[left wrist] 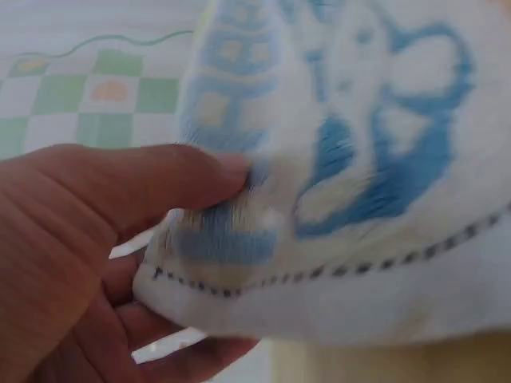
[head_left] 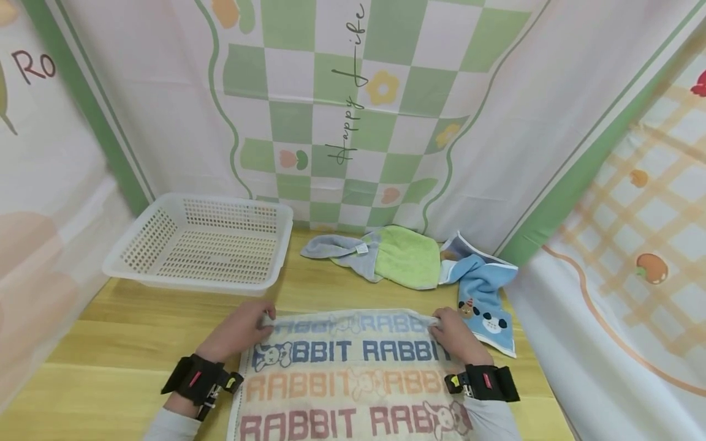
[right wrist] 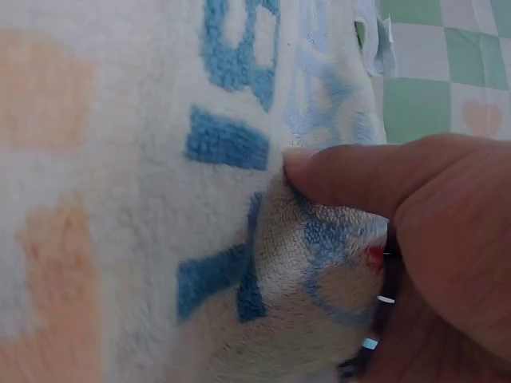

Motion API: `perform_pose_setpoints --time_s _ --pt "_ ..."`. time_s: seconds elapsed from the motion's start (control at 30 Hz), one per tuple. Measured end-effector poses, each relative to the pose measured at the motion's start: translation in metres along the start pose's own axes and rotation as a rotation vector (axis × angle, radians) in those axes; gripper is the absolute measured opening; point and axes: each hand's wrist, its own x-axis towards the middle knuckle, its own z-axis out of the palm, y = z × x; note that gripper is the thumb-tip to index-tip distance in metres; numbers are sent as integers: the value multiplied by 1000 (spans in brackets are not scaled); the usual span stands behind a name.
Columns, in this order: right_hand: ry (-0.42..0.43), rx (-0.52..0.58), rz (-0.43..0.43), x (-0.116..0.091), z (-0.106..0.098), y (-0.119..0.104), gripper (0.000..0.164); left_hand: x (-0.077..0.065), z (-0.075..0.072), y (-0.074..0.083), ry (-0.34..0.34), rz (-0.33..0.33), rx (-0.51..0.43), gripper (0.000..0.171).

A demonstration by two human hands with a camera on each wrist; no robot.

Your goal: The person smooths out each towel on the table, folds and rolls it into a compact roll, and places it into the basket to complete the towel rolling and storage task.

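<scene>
I have one rabbit towel (head_left: 353,367) in front of me, over the near part of the table, its far edge stretched between my two hands. My left hand (head_left: 239,332) pinches the far left corner, thumb on top and fingers behind; my right hand (head_left: 459,337) pinches the far right corner, its thumb on the face of the towel and its fingertips hidden from me. I count four rows of RABBIT lettering in view: pale blue, dark blue, orange and dark red. Two black wrist straps (head_left: 195,378) are on me, one on each wrist, below them two pale sleeves (head_left: 175,425). Beyond the towel lie two more cloths: one crumpled green-and-grey cloth (head_left: 409,257) with a single white label (head_left: 361,248), and, just touching its right end, one blue cloth (head_left: 484,293) bearing two animal faces. One white basket (head_left: 204,285), with grid-like holes, sits at the back left. All of it is on a yellowish wooden table (head_left: 127,343) with visible grain. Printed fabric surrounds me on three sides: a back hanging (head_left: 292,73) with green-and-white checks and "Happy life" running sideways, a left hanging (head_left: 44,171) with pale shapes, and a right hanging (head_left: 634,233) with an orange lattice.
</scene>
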Motion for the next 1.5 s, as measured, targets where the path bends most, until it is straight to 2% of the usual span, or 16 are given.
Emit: perform_pose_setpoints --time_s 0.13,0.2,0.27,0.4,0.57,0.8,0.9,0.97,1.07,1.13,1.2,1.27,1.4,1.5 --pt "4 25 7 -3 -4 1 16 -5 -13 6 -14 1 -62 21" --pt "17 33 -4 -4 -7 1 9 -7 -20 9 -11 21 -68 27" --pt "32 40 -13 -3 -9 1 10 -9 -27 12 -16 44 -93 32" --pt "84 40 -61 0 -13 2 11 -8 -39 15 10 134 -91 20" --pt "155 2 -115 4 -20 4 14 -2 -47 18 100 201 -23 17" --pt "250 -13 -98 7 -41 2 13 10 -54 28 273 235 54 21" --pt "349 -29 -153 9 -51 -2 18 15 -55 32 357 248 57 21" --pt "458 -49 -194 10 -55 -4 21 18 -55 33 424 267 62 20" --pt "632 -66 -218 9 -59 -7 24 19 -53 32 510 326 73 23" --pt "697 -75 -205 4 -58 -7 24 17 -48 29 527 374 83 25" --pt "679 -89 -173 -3 -53 -6 24 12 -42 24 499 402 93 27" --pt "585 -83 -127 -12 -45 -3 23 5 -34 19 424 385 93 27" --pt "374 -55 -38 -27 -23 6 24 -7 -16 8 229 242 101 22" --pt "314 -44 -14 -33 -11 12 25 -14 -7 3 143 172 103 18"
